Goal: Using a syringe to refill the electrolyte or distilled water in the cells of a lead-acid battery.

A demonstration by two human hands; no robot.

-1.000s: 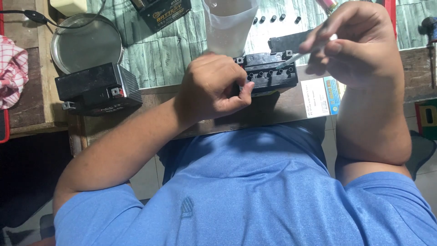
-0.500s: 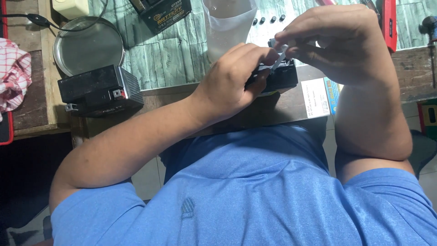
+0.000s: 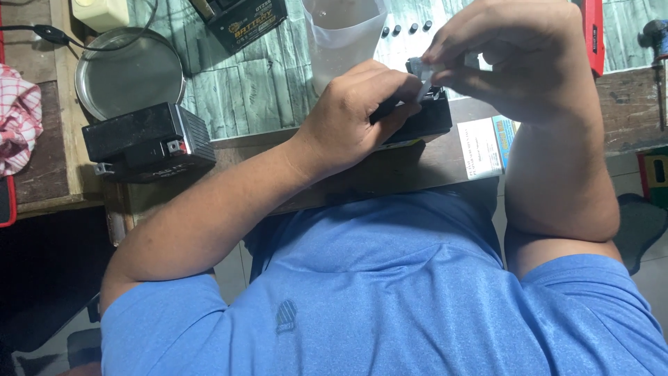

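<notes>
My left hand (image 3: 358, 111) grips a small black battery (image 3: 424, 122) lying on the bench, fingers wrapped over its near side. My right hand (image 3: 515, 59) hovers over the battery's top and pinches a small pale strip-like piece (image 3: 423, 80) between thumb and fingers. Most of the battery is hidden under both hands. Several small black caps (image 3: 406, 29) lie in a row on the bench just beyond.
A second black battery (image 3: 149, 143) stands at the left near the bench edge. Behind it are a round metal dish (image 3: 129, 73), a boxed battery (image 3: 243, 21) and a translucent plastic cup (image 3: 344, 31). A red tool (image 3: 593, 35) lies right; checked cloth (image 3: 17, 118) far left.
My right hand has moved left and closer over the battery's top. The left hand has shifted up over the battery, covering more of it.
</notes>
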